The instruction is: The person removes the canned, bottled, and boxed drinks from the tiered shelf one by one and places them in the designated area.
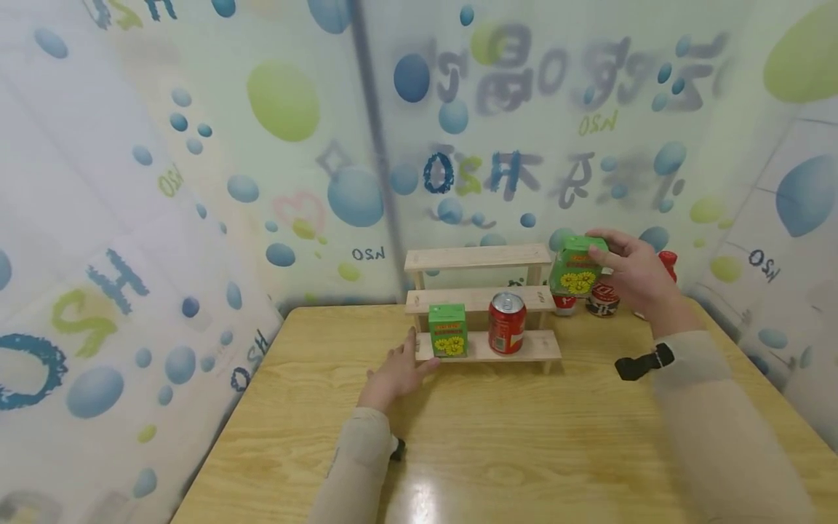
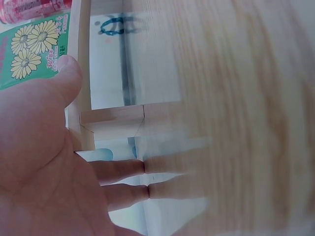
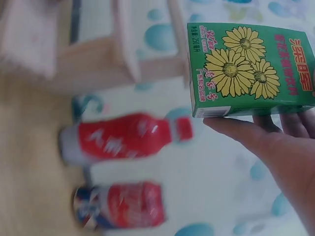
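Observation:
A small three-tier wooden rack (image 1: 484, 297) stands on the table. On its lowest step are a green drink carton with yellow flowers (image 1: 448, 331) and, to its right, a red soda can (image 1: 507, 324). My left hand (image 1: 398, 372) is at the rack's left end, its thumb by the front edge of the lowest step near that carton. In the left wrist view the left fingers (image 2: 120, 170) extend straight beside the rack's leg, tips against the tabletop. My right hand (image 1: 638, 273) grips a second green drink carton (image 3: 241, 69), raised beside the rack's upper right.
Behind the right hand, on the table (image 1: 314, 407), stand a red-labelled bottle with a red cap (image 3: 130, 137) and a red, white and blue can (image 3: 120, 205), partly hidden in the head view. A patterned curtain (image 1: 314, 182) hangs around the table's back and sides.

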The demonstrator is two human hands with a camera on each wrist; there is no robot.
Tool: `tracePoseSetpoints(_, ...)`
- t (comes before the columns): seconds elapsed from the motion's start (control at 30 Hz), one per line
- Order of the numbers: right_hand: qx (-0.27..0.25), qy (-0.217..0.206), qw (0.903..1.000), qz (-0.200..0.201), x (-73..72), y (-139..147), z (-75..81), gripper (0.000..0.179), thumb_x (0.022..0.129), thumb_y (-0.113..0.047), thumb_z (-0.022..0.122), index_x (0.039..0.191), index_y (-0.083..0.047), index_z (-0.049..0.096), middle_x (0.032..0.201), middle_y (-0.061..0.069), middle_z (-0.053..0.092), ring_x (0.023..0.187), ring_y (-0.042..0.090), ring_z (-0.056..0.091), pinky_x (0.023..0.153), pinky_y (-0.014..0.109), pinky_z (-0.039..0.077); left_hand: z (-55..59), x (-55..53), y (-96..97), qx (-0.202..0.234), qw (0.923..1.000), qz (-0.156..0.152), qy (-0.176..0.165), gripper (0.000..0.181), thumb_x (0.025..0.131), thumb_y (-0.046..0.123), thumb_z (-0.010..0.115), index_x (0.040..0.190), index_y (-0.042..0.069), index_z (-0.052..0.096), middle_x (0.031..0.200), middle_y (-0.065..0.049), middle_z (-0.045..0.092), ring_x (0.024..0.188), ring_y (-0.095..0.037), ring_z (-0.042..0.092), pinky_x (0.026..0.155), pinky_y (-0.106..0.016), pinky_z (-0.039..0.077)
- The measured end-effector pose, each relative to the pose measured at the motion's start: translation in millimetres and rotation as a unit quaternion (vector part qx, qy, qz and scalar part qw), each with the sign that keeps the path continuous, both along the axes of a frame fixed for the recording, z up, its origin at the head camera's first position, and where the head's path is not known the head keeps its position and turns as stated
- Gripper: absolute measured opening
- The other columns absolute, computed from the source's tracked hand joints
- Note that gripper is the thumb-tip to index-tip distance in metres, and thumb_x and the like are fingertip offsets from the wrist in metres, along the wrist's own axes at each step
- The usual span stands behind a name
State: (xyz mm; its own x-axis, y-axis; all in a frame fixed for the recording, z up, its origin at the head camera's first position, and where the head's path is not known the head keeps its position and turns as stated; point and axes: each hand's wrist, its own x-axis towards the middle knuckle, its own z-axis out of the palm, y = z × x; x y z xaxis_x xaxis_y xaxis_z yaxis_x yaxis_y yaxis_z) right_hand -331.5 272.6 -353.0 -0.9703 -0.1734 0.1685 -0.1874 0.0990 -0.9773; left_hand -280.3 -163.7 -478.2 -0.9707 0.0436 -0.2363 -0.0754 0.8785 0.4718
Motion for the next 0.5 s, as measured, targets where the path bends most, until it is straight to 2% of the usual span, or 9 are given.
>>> tracePoseSetpoints(0.1,0.070,-0.005,0.9974,-0.017,0.9,13.7,-15.4,0.056,0.108,-0.042,0.060,0.157,-0.021,0.047,0.123,-0.029,0.060,0.105,-0.005,0.066,0.084,0.018,0.061,-0.8,-0.2,-1.1,-0.003,1.0000,-0.001,0.001,0.101,0.099,0.079,0.047,0.174,0.027,0.003,0.176,-0.016,0.029,0.164,-0.045,0.025,0.119,-0.089,0.011)
tracePoseSetpoints(0.2,0.101,-0.013,0.9947,-0.009,0.8,24.7,-34.6,0.049,0.109,-0.039,0.059,0.154,-0.023,0.049,0.119,-0.030,0.061,0.102,-0.005,0.067,0.084,0.019,0.061,-1.2,0.0,-1.3,-0.003,1.0000,-0.002,0.000,0.101,0.099,0.079,0.047,0.174,0.027,0.003,0.176,-0.015,0.029,0.164,-0.044,0.025,0.119,-0.088,0.012)
tracePoseSetpoints(0.33,0.075,-0.044,0.9961,0.015,-1.9,32.9,-58.6,0.043,0.110,-0.031,0.060,0.149,-0.020,0.050,0.117,-0.026,0.062,0.103,-0.004,0.067,0.086,0.019,0.061,-1.0,0.5,-0.9,0.002,1.0000,-0.004,-0.002,0.100,0.099,0.078,0.048,0.174,0.027,0.003,0.176,-0.014,0.030,0.164,-0.044,0.025,0.120,-0.088,0.012)
tracePoseSetpoints(0.4,0.069,-0.060,0.9955,0.025,-3.8,35.1,-67.8,0.049,0.109,-0.029,0.062,0.153,-0.013,0.047,0.117,-0.024,0.061,0.104,-0.005,0.067,0.087,0.017,0.061,-0.5,0.6,-0.6,0.005,1.0000,-0.004,-0.003,0.100,0.099,0.078,0.048,0.174,0.027,0.003,0.176,-0.014,0.030,0.164,-0.044,0.025,0.119,-0.088,0.012)
tracePoseSetpoints(0.5,0.091,-0.078,0.9925,0.027,-6.5,36.4,-78.5,0.061,0.109,-0.032,0.063,0.157,-0.003,0.041,0.117,-0.024,0.061,0.104,-0.006,0.065,0.089,0.014,0.059,-0.4,-0.4,-0.4,0.007,1.0000,-0.002,-0.001,0.101,0.099,0.079,0.047,0.174,0.027,0.003,0.176,-0.014,0.030,0.163,-0.045,0.025,0.118,-0.089,0.012)
